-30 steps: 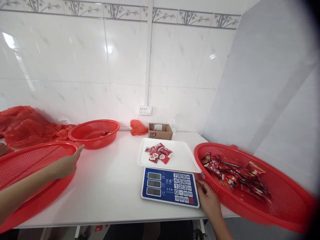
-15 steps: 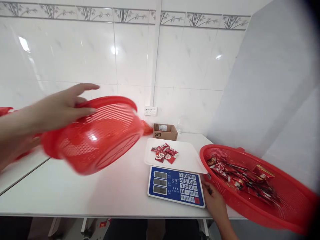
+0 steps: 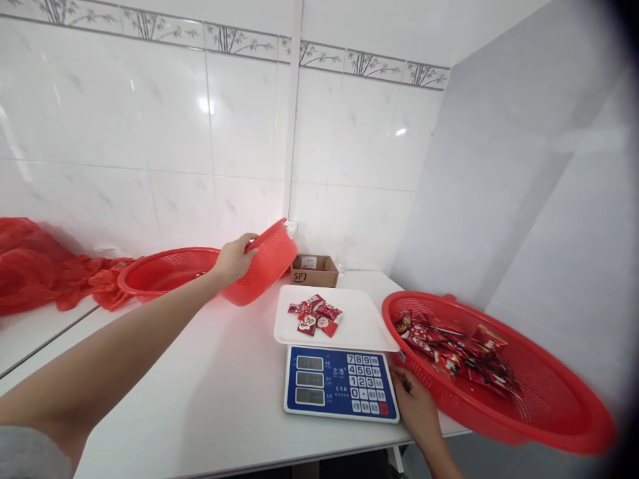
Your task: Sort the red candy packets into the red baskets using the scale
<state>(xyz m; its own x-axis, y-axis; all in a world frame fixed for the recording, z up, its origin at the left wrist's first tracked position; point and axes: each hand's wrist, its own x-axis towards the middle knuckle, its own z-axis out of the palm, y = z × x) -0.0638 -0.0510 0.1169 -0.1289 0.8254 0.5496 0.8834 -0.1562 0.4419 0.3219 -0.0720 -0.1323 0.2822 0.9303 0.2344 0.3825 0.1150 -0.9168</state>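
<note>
"What could go wrong with the tilted basket (image 3: 269, 263), near the middle of the frame?"

"It could bump the cardboard box (image 3: 312, 276), I'd say, since its raised end is so near. The left hand (image 3: 234, 261) grasps it at one side only, so it might swing, too."

"How does it look?"

"Bright red, thin plastic, pierced with small holes, its right end higher. I can't tell whether anything's inside."

"And further out?"

"If it dipped toward lower centre, it could scatter the loose red packets (image 3: 317, 316) on the white pan (image 3: 359, 313)."

"The right hand (image 3: 417, 406)?"

"Lower right of centre, fingers curled beside the scale (image 3: 344, 382); whether it grips anything, I can't tell. A nudge there could jog the scale."
</note>
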